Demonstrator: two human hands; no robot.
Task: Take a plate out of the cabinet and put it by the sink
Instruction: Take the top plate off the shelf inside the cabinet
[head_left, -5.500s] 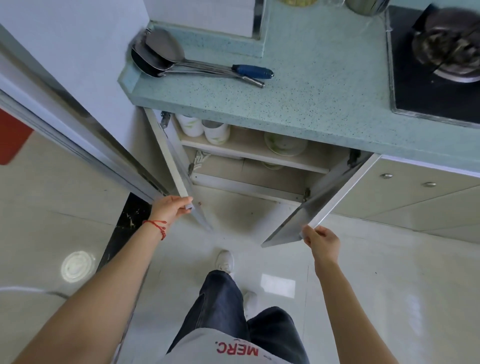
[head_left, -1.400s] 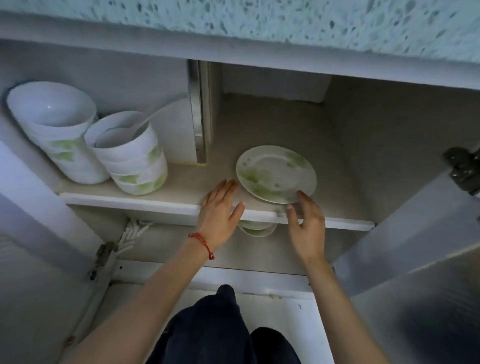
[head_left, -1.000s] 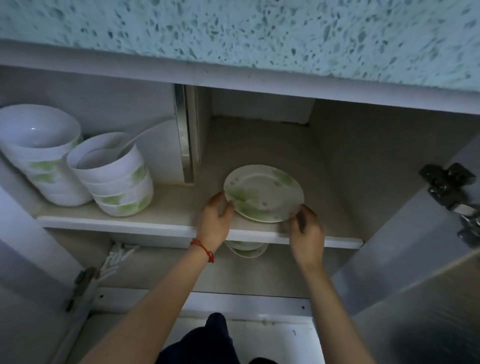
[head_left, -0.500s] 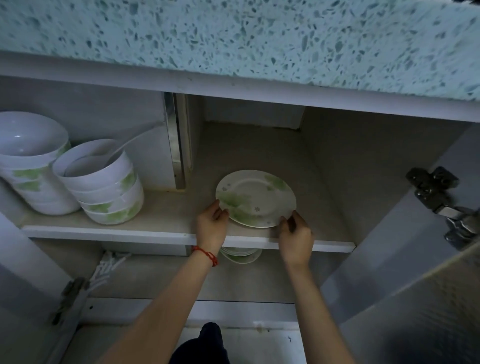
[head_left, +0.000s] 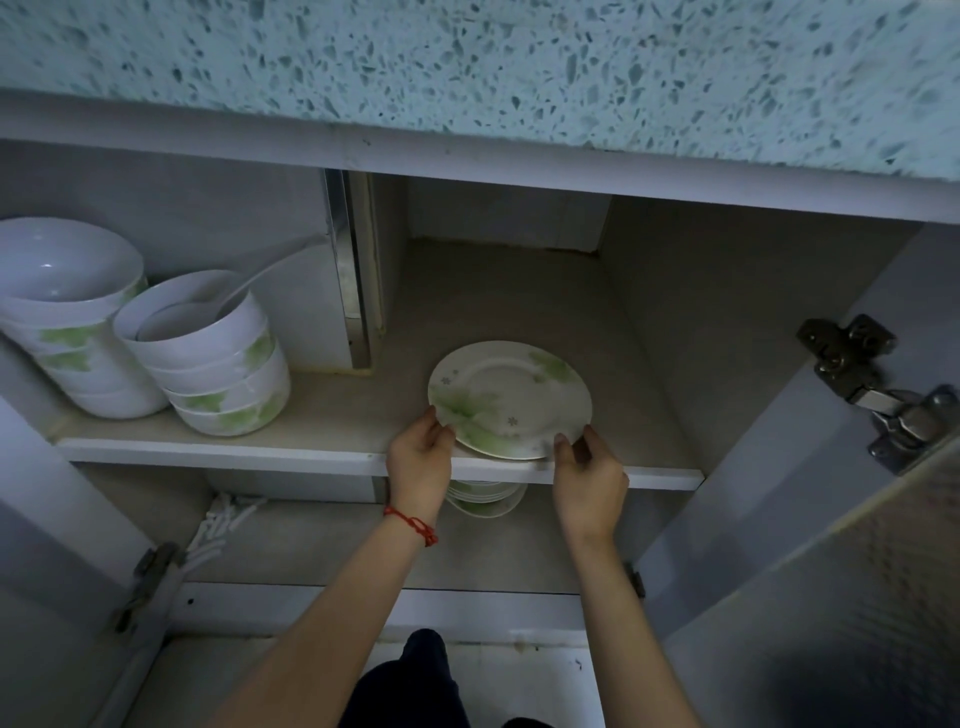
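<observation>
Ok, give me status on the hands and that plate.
Left hand and right hand each grip the plate rim. Plate tilted at shelf edge, inside cabinet. Path out clear.

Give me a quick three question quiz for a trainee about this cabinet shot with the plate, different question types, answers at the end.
1. True or false: both the left hand and the right hand grip the plate at its near rim.
2. Multiple choice: what stands on the shelf to the left of the plate? A) glasses B) stacked bowls C) a pot
3. Short answer: what shows on the lower level, just under the shelf edge between the hands?

Key
1. True.
2. B; there are two stacks, and a white spoon leans in the nearer one.
3. A stack of more plates, partly hidden by the shelf.
</observation>
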